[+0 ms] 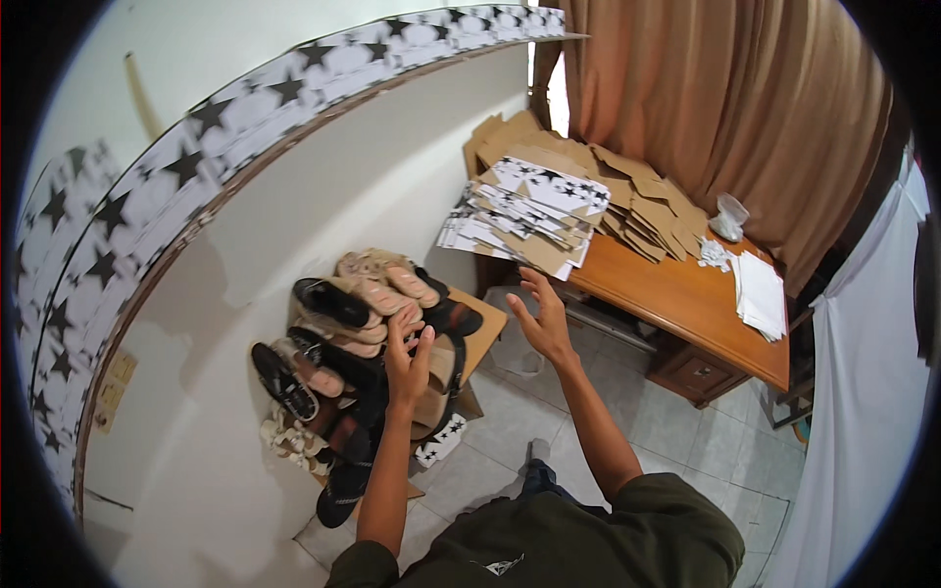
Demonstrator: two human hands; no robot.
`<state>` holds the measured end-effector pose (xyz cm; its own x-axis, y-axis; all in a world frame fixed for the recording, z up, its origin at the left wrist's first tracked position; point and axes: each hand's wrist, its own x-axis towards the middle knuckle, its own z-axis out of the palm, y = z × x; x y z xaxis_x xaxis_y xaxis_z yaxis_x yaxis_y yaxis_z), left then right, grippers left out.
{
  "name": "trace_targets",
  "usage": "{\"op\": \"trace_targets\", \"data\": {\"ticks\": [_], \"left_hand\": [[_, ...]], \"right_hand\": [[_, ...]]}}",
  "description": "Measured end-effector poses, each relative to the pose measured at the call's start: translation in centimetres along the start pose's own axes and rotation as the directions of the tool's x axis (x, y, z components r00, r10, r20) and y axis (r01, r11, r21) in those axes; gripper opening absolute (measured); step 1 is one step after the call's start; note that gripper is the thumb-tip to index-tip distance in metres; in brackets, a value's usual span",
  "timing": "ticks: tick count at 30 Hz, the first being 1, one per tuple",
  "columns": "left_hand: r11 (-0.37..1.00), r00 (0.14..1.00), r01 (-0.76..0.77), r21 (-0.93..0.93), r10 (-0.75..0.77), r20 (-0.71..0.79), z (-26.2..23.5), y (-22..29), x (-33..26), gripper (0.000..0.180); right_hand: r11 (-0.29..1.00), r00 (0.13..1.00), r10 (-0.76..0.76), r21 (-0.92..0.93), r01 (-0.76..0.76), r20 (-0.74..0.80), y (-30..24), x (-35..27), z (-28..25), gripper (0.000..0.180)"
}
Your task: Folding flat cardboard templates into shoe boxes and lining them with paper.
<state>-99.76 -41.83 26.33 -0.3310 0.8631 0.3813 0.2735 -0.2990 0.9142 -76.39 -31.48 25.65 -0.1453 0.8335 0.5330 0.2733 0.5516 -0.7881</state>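
Observation:
My left hand (pixel 407 361) is raised with its fingers apart and nothing in it. Behind it in the picture is a pile of shoes and sandals (pixel 333 302), black, beige and brown, on a small wooden stand (pixel 482 333). My right hand (pixel 545 321) is also empty, fingers spread, in front of the near left corner of a wooden desk (pixel 676 304). Closest to its fingertips lies a stack of star-printed white and brown cardboard pieces (pixel 534 220). I cannot tell that either hand touches anything.
Flattened brown cardboard (pixel 652 211) is heaped at the desk's back, near a brown curtain (pixel 716 88). White papers (pixel 759 294) and a clear plastic bag (pixel 728 218) lie on its right part. A star-patterned ledge (pixel 201 147) runs along the left wall. White cloth (pixel 867 323) hangs at right.

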Motion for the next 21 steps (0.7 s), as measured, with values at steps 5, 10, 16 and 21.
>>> {"op": "trace_targets", "data": {"ticks": [5, 10, 16, 21], "left_hand": [[0.995, 0.993, 0.064, -0.072, -0.056, 0.104, 11.1, -4.1, 3.1, 0.052], [0.980, 0.984, 0.113, -0.161, -0.088, 0.157, 22.3, -8.3, 5.7, 0.054], [0.973, 0.958, 0.204, -0.108, -0.177, 0.224, 32.4, -8.6, 8.8, 0.052], [0.970, 0.947, 0.240, -0.035, -0.226, 0.227, 37.1, -10.0, 11.8, 0.053]], "right_hand": [[0.984, 0.976, 0.178, -0.001, -0.179, -0.126, 7.0, -0.1, -8.2, 0.053], [0.966, 0.951, 0.259, 0.017, -0.259, -0.169, 13.2, 0.5, -14.2, 0.054], [0.953, 0.943, 0.292, -0.029, -0.300, -0.160, 19.3, 4.1, -18.8, 0.052], [0.938, 0.929, 0.347, 0.045, -0.344, -0.127, 24.6, 7.7, -20.1, 0.051]]}}
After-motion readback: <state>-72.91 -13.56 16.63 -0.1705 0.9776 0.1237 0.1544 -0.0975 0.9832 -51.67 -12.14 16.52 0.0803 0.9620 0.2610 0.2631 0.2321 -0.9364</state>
